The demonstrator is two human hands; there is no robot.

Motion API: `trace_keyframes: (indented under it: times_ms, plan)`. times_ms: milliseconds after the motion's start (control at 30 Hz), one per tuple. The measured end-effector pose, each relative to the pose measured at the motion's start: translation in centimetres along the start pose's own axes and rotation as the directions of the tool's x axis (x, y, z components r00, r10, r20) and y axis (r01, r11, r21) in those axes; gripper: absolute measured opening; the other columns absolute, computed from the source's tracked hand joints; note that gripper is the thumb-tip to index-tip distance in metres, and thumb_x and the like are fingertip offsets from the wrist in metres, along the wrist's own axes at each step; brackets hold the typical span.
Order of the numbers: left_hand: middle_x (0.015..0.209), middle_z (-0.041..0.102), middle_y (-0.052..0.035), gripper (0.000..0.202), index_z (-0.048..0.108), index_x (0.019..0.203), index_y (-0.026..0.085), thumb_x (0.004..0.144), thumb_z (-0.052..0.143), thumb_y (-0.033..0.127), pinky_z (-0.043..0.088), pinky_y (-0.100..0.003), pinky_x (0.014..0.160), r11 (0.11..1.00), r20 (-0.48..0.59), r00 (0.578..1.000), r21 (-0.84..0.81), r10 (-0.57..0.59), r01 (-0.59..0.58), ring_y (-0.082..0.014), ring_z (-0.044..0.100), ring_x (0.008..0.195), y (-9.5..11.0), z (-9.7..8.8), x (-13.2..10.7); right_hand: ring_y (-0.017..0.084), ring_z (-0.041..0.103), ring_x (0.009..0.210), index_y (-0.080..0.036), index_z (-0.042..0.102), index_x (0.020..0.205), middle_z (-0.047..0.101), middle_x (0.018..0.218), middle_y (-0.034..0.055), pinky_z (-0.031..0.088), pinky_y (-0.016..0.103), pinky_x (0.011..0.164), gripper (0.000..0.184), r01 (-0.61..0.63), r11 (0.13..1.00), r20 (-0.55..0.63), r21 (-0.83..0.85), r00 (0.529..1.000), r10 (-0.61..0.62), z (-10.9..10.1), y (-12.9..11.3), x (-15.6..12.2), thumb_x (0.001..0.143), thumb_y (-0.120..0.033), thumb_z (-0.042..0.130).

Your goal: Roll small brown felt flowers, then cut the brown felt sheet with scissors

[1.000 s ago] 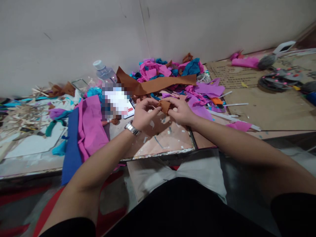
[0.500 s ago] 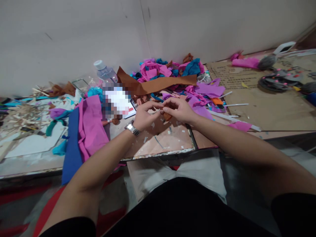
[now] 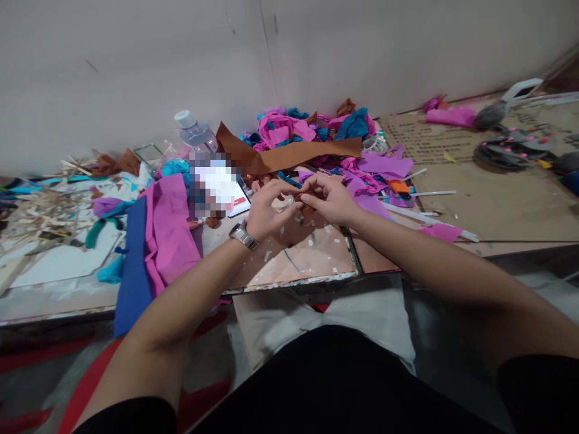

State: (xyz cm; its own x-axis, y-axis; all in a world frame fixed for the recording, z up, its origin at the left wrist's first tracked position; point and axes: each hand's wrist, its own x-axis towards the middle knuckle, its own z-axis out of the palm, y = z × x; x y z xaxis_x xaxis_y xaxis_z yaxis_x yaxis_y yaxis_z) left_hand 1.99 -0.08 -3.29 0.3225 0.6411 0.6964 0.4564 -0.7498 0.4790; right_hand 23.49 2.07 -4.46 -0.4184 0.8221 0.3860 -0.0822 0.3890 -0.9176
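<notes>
My left hand (image 3: 268, 212), with a metal watch (image 3: 244, 234) at the wrist, has its thumb and fingers closed at the tips on a small piece of brown crepe paper (image 3: 309, 213). From the other side my right hand (image 3: 333, 202) pinches the same piece between thumb and fingers. The paper is partly hidden by the fingertips, just above the tabletop (image 3: 307, 256). A pale round thing (image 3: 283, 202) shows through the gap of my left hand; I cannot tell what it is. Behind my hands lies a long brown crepe paper strip (image 3: 298, 155).
A phone (image 3: 226, 187) leans near a clear bottle (image 3: 199, 137) at the back left. Pink paper (image 3: 172, 229) and blue paper (image 3: 134, 265) hang over the front edge. An orange cutter (image 3: 398, 188) and white sticks (image 3: 436, 192) lie right, by a cardboard sheet (image 3: 497, 205).
My left thumb and fingers have spread into a wider loop, showing the pale round thing. My right fingers have shifted slightly on the brown paper.
</notes>
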Motion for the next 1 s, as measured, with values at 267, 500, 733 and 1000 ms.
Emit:
trace_keyframes:
  times_ms: [267, 500, 733, 1000]
  plan:
    - [0.107, 0.077, -0.0092, 0.025, 0.082, 0.107, 0.023, 0.094, 0.081, 0.044, 0.058, -0.035, 0.078, 1.000, -0.047, 0.999, -0.013, -0.018, 0.018, -0.0218, 0.071, 0.098, -0.22, 0.05, -0.07, 0.018, 0.074, 0.088, -0.020, 0.062, 0.099, 0.074, 0.098, 0.0046, 0.063, 0.036, 0.085, 0.032, 0.010, 0.999, 0.042, 0.048, 0.999, -0.012, -0.23, 0.03, -0.03, 0.089, -0.042, 0.084]
    - [0.108, 0.077, -0.0084, 0.021, 0.080, 0.106, 0.024, 0.095, 0.080, 0.043, 0.060, -0.036, 0.079, 1.000, -0.059, 0.998, 0.007, 0.008, -0.007, -0.0225, 0.072, 0.101, -0.09, 0.08, -0.10, 0.019, 0.075, 0.091, -0.021, 0.062, 0.098, 0.074, 0.099, 0.0041, 0.064, 0.038, 0.089, 0.035, 0.018, 0.999, 0.031, 0.031, 0.999, -0.019, -0.24, -0.01, -0.04, 0.087, -0.044, 0.086]
    - [0.109, 0.076, -0.0087, 0.019, 0.078, 0.106, 0.024, 0.096, 0.079, 0.040, 0.059, -0.037, 0.080, 0.999, -0.065, 0.997, 0.013, 0.039, -0.038, -0.0230, 0.071, 0.102, 0.00, -0.08, -0.03, 0.022, 0.077, 0.097, -0.023, 0.063, 0.108, 0.078, 0.110, 0.0067, 0.068, 0.040, 0.086, 0.039, 0.007, 0.997, -0.001, 0.079, 1.000, -0.007, -0.15, -0.06, -0.12, 0.084, -0.037, 0.089]
    - [0.114, 0.069, -0.0068, 0.047, 0.060, 0.122, 0.025, 0.092, 0.080, 0.055, 0.059, -0.034, 0.082, 0.921, -0.014, 0.974, -0.329, -0.225, 0.208, -0.0183, 0.069, 0.093, -1.00, 0.52, -0.40, 0.022, 0.077, 0.098, -0.022, 0.068, 0.108, 0.080, 0.117, 0.0089, 0.065, 0.038, 0.087, 0.041, 0.103, 0.994, -0.063, -0.044, 0.992, -0.106, -0.21, -0.48, 0.07, 0.083, -0.046, 0.091]
